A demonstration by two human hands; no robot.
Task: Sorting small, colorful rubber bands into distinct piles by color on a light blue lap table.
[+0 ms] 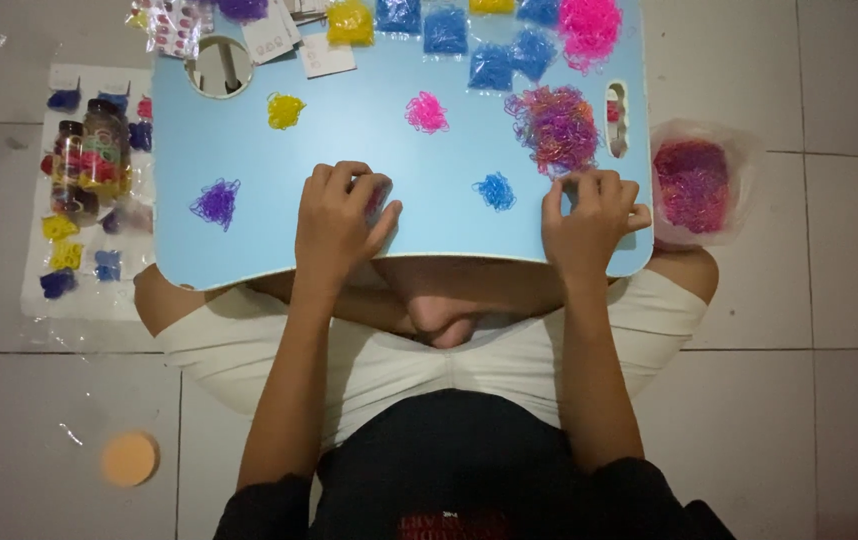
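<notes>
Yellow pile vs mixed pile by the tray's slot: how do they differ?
The yellow pile is one colour; the mixed pile blends purple, pink and orange. The yellow pile is much smaller than the mixed pile. The yellow pile lies apart from both hands; the mixed pile sits just above the right hand. Both are tiny elastic bands on the blue tray.

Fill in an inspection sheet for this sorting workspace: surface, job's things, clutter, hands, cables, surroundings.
Surface: light blue lap table across the person's legs.
Job's things: mixed purple-pink band pile; small sorted piles, yellow pile, pink pile, blue pile, purple pile.
Clutter: bagged bands and cards along the far edge.
Hands: left hand curled on pink bands; right hand picking beside the mixed pile.
Cables: nothing seen.
Surroundings: white tiled floor, jar, bag of bands, orange disc.
</notes>
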